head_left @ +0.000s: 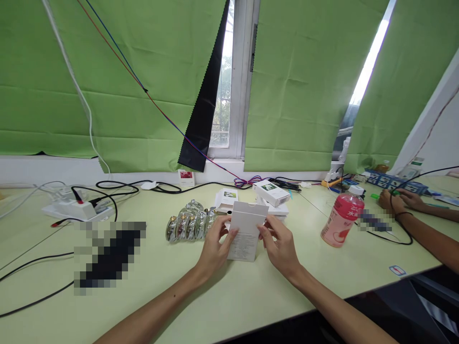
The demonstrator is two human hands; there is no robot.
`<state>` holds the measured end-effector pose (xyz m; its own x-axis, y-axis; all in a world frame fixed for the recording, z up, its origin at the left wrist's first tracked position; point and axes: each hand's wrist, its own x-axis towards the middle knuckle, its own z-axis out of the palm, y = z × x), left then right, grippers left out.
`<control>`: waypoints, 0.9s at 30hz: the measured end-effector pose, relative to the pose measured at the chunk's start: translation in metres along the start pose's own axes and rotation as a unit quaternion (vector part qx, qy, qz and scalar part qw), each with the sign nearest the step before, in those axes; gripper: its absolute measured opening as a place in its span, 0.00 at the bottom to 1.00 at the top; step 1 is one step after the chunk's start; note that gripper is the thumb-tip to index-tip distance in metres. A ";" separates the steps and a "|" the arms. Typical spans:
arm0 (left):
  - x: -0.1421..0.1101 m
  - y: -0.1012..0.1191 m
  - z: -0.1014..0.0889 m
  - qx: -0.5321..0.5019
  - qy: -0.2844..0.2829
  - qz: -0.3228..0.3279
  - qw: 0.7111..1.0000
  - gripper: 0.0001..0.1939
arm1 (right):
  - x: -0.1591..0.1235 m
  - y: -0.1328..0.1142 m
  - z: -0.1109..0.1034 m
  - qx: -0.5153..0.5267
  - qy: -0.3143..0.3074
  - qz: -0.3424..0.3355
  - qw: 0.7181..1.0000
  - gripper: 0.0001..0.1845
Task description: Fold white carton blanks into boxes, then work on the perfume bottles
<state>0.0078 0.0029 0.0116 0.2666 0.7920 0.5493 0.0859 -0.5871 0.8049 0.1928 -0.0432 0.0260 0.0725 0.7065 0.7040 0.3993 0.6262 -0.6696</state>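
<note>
- The white carton (244,241) was between the two hands, printed side facing the person.
- The left hand (218,237) gripped its left edge, thumb across the face.
- The right hand (279,242) pinched its right edge.
- Wrapped metal pieces (188,222) lay beside the left hand.

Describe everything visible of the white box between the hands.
The white box looks like thin cardboard, with fine print, too small to read, low on its facing side and a small notch at the top. It is held roughly upright between the left hand and right hand. Whether it touches the table is unclear.
</note>
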 end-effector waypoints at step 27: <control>-0.003 -0.005 0.000 0.038 -0.011 0.003 0.999 0.18 | -0.001 0.001 -0.001 -0.027 0.011 0.005 1.000 0.18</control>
<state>0.0068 0.0035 0.0065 0.2879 0.7848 0.5488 0.1570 -0.6040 0.7813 0.1940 -0.0431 0.0250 0.0961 0.7053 0.7024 0.4476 0.5997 -0.6634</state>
